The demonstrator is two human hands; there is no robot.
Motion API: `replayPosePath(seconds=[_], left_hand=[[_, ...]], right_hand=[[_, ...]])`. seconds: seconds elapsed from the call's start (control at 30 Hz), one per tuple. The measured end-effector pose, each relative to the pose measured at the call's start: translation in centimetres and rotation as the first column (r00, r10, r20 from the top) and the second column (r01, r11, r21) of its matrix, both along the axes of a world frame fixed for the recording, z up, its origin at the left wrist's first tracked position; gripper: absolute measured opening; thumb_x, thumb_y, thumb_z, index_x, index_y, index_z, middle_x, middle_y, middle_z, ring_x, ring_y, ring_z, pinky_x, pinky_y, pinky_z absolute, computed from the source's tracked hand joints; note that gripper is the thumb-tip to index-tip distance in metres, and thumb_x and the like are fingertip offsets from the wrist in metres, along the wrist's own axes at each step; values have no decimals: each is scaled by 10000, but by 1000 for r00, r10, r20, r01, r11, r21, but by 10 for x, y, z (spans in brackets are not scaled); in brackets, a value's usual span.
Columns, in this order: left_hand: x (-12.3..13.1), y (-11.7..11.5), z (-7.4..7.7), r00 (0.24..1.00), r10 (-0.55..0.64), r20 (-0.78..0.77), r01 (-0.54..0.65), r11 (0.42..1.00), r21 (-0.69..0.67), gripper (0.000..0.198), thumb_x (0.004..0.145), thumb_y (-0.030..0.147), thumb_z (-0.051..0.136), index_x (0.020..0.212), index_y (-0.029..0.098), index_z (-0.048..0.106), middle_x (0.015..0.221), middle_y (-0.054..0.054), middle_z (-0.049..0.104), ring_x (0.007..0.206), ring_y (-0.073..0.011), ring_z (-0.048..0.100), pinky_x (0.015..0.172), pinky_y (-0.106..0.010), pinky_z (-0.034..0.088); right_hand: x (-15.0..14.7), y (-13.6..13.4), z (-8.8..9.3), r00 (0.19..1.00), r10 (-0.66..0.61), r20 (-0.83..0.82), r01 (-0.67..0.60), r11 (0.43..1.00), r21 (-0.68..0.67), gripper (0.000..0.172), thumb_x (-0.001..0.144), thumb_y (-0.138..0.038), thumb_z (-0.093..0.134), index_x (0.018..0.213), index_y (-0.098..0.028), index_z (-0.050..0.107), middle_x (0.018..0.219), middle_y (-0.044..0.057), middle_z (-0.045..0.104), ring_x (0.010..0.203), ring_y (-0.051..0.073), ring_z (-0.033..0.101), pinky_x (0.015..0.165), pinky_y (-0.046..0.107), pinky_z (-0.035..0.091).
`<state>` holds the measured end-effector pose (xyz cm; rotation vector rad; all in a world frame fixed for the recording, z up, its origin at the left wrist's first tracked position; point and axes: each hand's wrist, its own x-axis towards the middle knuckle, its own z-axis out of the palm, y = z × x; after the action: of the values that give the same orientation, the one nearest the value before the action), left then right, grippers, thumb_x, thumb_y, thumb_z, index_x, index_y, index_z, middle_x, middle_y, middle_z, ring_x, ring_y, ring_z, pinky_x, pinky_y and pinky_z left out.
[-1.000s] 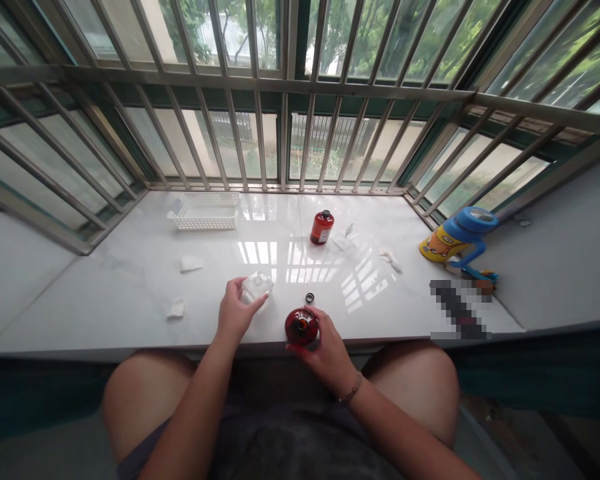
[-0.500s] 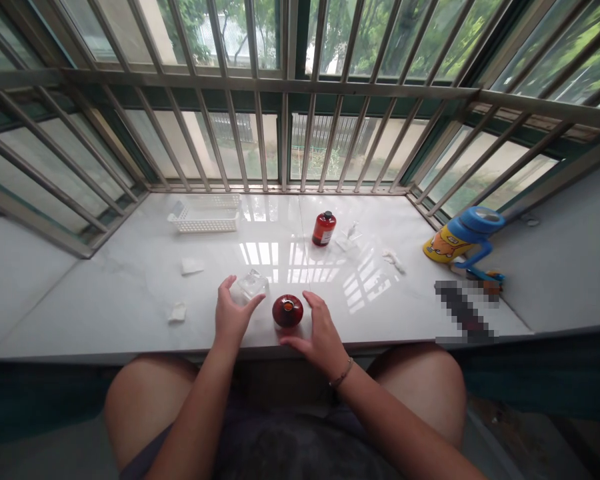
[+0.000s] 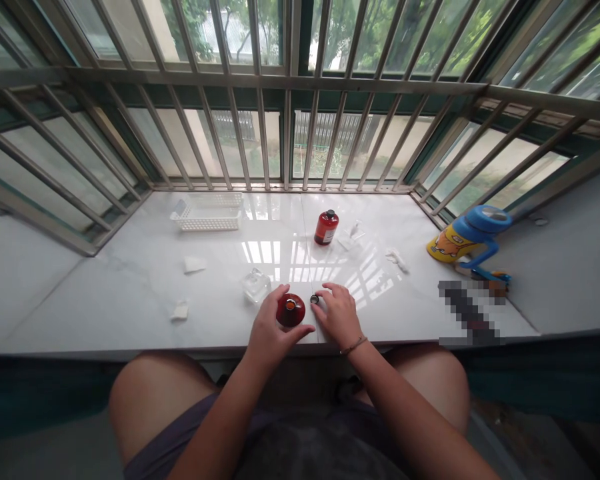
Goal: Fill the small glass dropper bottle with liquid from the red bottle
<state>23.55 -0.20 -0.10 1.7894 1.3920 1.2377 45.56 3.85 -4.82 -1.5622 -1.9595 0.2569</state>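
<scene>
1. The left hand (image 3: pixel 271 327) is curled around the near left side of a round red glass bottle (image 3: pixel 291 311), its fingers and thumb closed against the glass.
2. The bottle stands upright on a white marble sill (image 3: pixel 95 313), near the front edge and between the hands. Its neck is open, with the cap off.
3. A small dark bottle cap (image 3: pixel 315 299) lies just right of the bottle. The right hand's (image 3: pixel 338 315) slightly spread fingers reach it, but whether they pinch it cannot be told.
4. A clear square glass bottle (image 3: pixel 255 286) stands just left, untouched – and a small red bottle with a black cap (image 3: pixel 326 227) stands farther back, closed.
</scene>
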Motion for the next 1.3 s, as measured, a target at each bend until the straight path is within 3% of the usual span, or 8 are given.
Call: replayPosePath(seconds=[0.1, 0.2, 0.4, 0.5, 0.6, 0.73, 0.97, 1.3], left_hand=[[10, 4, -3, 1000, -17, -1, 17, 1000, -4, 638, 867, 420, 896, 1415, 290, 597, 1423, -96, 662, 1342, -313, 640, 1173, -474, 532], [15, 3, -4, 1000, -3, 7, 3, 1000, -12, 597, 867, 381, 887, 1387, 286, 610, 1391, -89, 668, 1303, -301, 654, 1143, -450, 548], [22, 2, -5, 1000, -5, 23, 5, 1000, -1, 591, 874, 370, 883, 1385, 294, 595, 1376, -77, 662, 1289, -286, 649, 1134, -426, 537], [26, 2, -5, 999, -14, 44, 14, 1000, -9, 572, 879, 344, 868, 1378, 293, 594, 1371, -75, 656, 1284, -283, 644, 1129, -427, 534], [30, 3, -6, 998, -22, 66, 23, 1000, -19, 544, 870, 273, 825, 1362, 288, 596, 1356, -72, 656, 1263, -280, 648, 1118, -430, 535], [33, 5, -7, 995, -39, 94, 42, 999, -21, 535, 843, 230, 790, 1337, 280, 591, 1335, -70, 660, 1231, -278, 660, 1087, -424, 550], [35, 6, -4, 994, -66, 92, 63, 997, 32, 431, 870, 232, 762, 1273, 270, 614, 1265, -69, 685, 1159, -271, 670, 1024, -409, 559], [34, 7, -6, 988, -99, 117, 92, 994, 63, 491, 846, 153, 775, 1291, 283, 613, 1263, -55, 688, 1156, -268, 664, 999, -409, 563]], right_hand=[[3, -1, 6, 996, 52, -78, -52, 999, 1, 208, 940, -264, 699, 1141, -214, 717, 1295, 144, 707, 1240, 351, 630, 1080, 580, 523], [10, -7, 20, 984, 118, -134, -119, 993, -5, 240, 950, -252, 672, 1189, -226, 684, 1186, 95, 748, 1102, 273, 708, 1003, 466, 592], [15, -21, 77, 946, 209, -248, -213, 977, 11, 269, 958, -216, 683, 1224, -253, 670, 1125, 57, 733, 997, 239, 699, 928, 418, 599], [14, -24, 103, 930, 287, -229, -288, 957, 29, 288, 972, -200, 690, 1252, -264, 668, 1154, 57, 719, 1023, 236, 687, 929, 402, 597], [11, -24, 119, 928, 361, -91, -362, 932, 7, 288, 972, -193, 723, 1248, -263, 677, 1159, 68, 717, 1062, 261, 688, 956, 436, 582], [5, -22, 126, 914, 402, 62, -401, 916, -27, 259, 954, -192, 776, 1194, -256, 703, 1068, 62, 715, 1001, 270, 678, 918, 451, 569], [-9, -18, 127, 905, 424, -5, -424, 905, -38, 307, 929, -138, 799, 1199, -262, 721, 1057, 49, 698, 990, 251, 667, 919, 425, 581], [-13, -20, 130, 877, 466, -118, -475, 877, -70, 361, 939, -36, 689, 1215, -268, 690, 1140, 40, 732, 1075, 243, 694, 973, 420, 595]])
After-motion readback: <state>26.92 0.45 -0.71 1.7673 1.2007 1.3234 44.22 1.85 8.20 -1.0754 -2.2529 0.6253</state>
